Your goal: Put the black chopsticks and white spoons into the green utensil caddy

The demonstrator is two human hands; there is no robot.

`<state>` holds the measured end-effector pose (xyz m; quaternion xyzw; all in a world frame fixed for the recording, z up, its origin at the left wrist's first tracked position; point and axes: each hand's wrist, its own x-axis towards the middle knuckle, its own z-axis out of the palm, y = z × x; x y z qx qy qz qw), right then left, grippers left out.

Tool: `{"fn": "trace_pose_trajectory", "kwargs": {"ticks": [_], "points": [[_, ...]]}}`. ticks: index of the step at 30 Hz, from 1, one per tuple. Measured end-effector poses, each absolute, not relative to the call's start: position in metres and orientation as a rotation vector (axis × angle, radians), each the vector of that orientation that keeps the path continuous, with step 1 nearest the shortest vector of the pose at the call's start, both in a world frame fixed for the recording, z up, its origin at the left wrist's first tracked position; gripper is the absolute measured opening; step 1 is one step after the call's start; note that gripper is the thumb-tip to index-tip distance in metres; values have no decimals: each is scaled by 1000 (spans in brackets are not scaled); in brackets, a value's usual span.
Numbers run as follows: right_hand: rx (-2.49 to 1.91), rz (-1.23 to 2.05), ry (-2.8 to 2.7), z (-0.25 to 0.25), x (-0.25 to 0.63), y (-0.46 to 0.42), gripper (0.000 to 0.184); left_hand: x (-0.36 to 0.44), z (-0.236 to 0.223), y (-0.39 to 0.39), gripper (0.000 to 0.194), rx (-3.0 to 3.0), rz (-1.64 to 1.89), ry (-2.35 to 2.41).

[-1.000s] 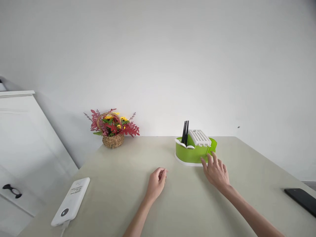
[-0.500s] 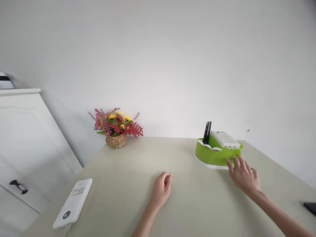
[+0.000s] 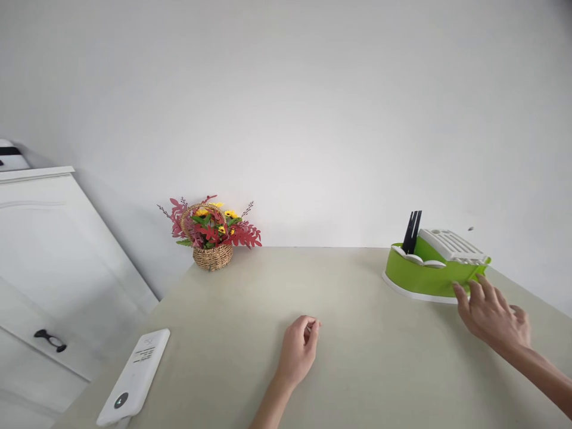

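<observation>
"Green plastic, far right of the tabletop (image 3: 339, 286): that's the holder (image 3: 424, 279), is it? And how's your grip?"

"That's it, upright near the back corner. My right hand (image 3: 494, 316) is at its near right end, thumb and fingers spread; whether the fingertips touch, I can't tell. My left hand (image 3: 300, 351) sits loosely curled, well apart from it, nothing showing in its grasp."

"What could go wrong?"

"Too hard a shove might skid it towards the right edge, I'd say, or a knock could tilt it and rattle those slim black sticks (image 3: 409, 243) leaning at its left end."

"And the make of it?"

"Smooth, rounded green walls, white base (image 3: 409, 293), slotted white top (image 3: 453, 244) sloping down. Over left, rougher stuff: a woven basket (image 3: 213, 257) with jagged red leaves (image 3: 245, 233)."
</observation>
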<state>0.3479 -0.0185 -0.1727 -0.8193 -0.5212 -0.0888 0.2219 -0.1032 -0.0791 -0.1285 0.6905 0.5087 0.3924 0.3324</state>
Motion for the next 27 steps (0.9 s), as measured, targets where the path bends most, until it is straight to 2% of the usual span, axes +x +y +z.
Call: {"fn": "trace_pose_trajectory", "kwargs": {"ticks": [11, 17, 22, 27], "points": [[-2137, -203, -1414, -163, 332, -44, 80, -106, -131, -74, 40, 1782, 1021, 1342], [-1938, -116, -1825, -199, 304, -85, 77, -107, -129, -74, 40, 1958, 1082, 1431], [-1886, 29, -2031, -197, 274, -106, 69, -117, -141, -72, 30, 2306, 1121, 1605], [-1859, 29, -2053, -189, 259, -120, 69, -140, -160, -80, 49, 2593, 861, 1836]]}}
